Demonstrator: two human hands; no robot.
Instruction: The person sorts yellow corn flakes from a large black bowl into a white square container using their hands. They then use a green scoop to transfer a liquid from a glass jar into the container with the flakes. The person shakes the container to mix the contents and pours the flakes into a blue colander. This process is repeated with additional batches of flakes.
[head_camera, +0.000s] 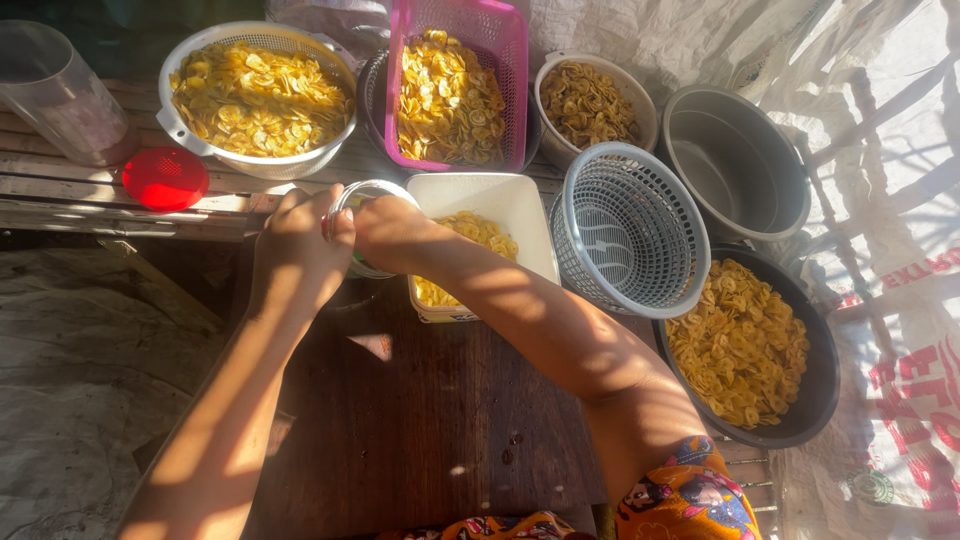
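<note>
Clear round jar (368, 205) | left hand (298, 245) grips rim | right hand (392, 232) closed, probably inside

From my feed it's all golden-yellow chips (262, 95): a white colander (185, 135), a pink basket (495, 40), a black pan (815, 400). The red lid (165, 178) pops, the empty basket (625, 230) is grey, the counter (420, 420) dark brown, and my sleeve (690, 495) orange-patterned.

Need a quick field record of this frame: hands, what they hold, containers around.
left hand: grips jar rim
right hand: at jar mouth, fingers hidden
white tub: some chips, behind jar
pink basket: chips
white colander: chips
black bowl: chips
grey basket: empty, tilted
red lid: left of jar
</note>
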